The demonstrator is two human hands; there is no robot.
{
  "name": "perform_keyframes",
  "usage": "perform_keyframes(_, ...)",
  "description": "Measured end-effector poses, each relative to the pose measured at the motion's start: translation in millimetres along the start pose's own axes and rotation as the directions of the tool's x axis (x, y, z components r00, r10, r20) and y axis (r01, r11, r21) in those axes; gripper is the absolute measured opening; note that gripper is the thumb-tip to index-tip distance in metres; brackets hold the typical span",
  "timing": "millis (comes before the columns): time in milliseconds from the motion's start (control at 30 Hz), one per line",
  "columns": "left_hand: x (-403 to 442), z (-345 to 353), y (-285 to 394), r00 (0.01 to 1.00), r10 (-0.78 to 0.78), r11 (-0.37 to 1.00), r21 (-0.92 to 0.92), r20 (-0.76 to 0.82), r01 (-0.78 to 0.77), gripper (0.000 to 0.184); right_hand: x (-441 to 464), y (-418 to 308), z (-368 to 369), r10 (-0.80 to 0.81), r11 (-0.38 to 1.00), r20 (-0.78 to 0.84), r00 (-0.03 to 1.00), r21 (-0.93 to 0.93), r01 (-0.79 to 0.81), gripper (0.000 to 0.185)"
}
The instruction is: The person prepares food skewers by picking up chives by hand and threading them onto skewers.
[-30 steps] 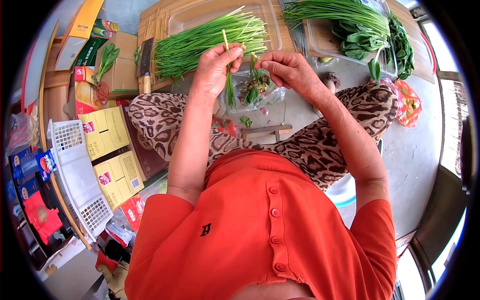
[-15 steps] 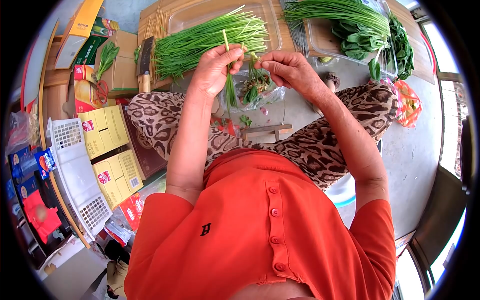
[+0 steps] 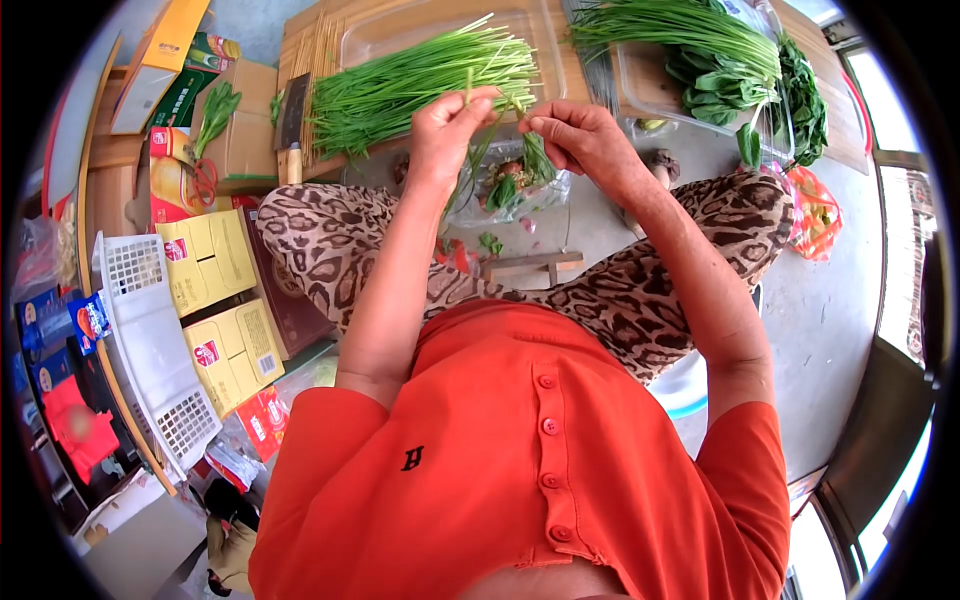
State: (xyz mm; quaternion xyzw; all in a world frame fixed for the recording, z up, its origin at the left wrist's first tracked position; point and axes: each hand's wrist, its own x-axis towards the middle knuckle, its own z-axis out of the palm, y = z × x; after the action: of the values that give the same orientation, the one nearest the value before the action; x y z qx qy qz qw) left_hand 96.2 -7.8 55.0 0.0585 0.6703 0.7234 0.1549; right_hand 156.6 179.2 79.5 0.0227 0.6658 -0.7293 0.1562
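Observation:
My left hand [image 3: 450, 130] is closed around a few green stalks [image 3: 470, 158], whose pale ends stick up above the fingers and leaves hang below. Close on its right, my right hand [image 3: 575, 135] pinches a thin green strand [image 3: 533, 150] between thumb and fingers. Beneath both hands, a clear plastic bag [image 3: 520, 205] on the floor holds scraps and leaves. Beyond them a large pile of long green stalks [image 3: 420, 90] lies on the wooden table, partly over a clear tray [image 3: 375, 42]. A cleaver [image 3: 292, 120] rests at the pile's left.
More stalks [image 3: 690, 35] and leafy greens [image 3: 720, 85] lie in a second tray at the right. A red bag [image 3: 818, 215] sits on the floor. Yellow boxes [image 3: 207, 262], a white basket [image 3: 150, 340] and red scissors [image 3: 203, 182] are at the left. A small wooden stool [image 3: 535, 263] stands between the legs.
My left hand has tilted and shifted slightly right, and its stalks lean differently. The strand at my right hand now hangs lower right, over the bag.

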Motion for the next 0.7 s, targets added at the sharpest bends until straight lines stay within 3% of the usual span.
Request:
perform_keyframes(67,0.7,-2.3,4.3,0.989,0.125,0.975,0.192,-0.076,-0.109,0.028,-1.6,-2.0,-0.7,0.034,0.999,-0.023,0.999,0.004,-0.034,0.02)
perform_keyframes(100,0.4,-3.9,6.9,0.989,0.126,0.975,0.193,-0.077,-0.109,0.028,-2.6,-3.0,-0.9,0.033,0.999,-0.022,0.999,0.004,-0.033,0.02)
perform_keyframes(167,-2.5,-4.4,21.1,0.995,0.027,0.997,0.076,-0.093,-0.02,0.03,-2.9,-5.1,-2.0,0.04,0.999,-0.021,0.999,0.016,-0.039,0.02)
perform_keyframes(367,-1.7,-3.3,12.8,0.998,0.061,0.994,0.095,0.009,-0.061,0.023,-3.9,-5.4,-0.9,0.013,1.0,-0.009,1.0,0.016,-0.013,0.02)
perform_keyframes(433,-1.4,0.7,9.9,0.997,0.069,0.997,-0.034,-0.043,-0.07,0.02,-3.5,-5.6,-1.3,0.014,1.0,-0.005,1.0,0.014,-0.014,0.02)
perform_keyframes(567,-0.4,0.1,10.2,0.998,0.055,0.998,0.005,-0.029,-0.055,0.019,-3.2,-3.9,-1.3,0.0,1.0,0.011,1.0,-0.004,0.0,0.02)
perform_keyframes(700,0.2,-2.6,11.5,0.999,0.015,0.994,-0.113,0.034,-0.011,0.019,-4.3,-6.2,-0.7,-0.001,1.0,0.017,1.0,-0.027,0.002,0.02)
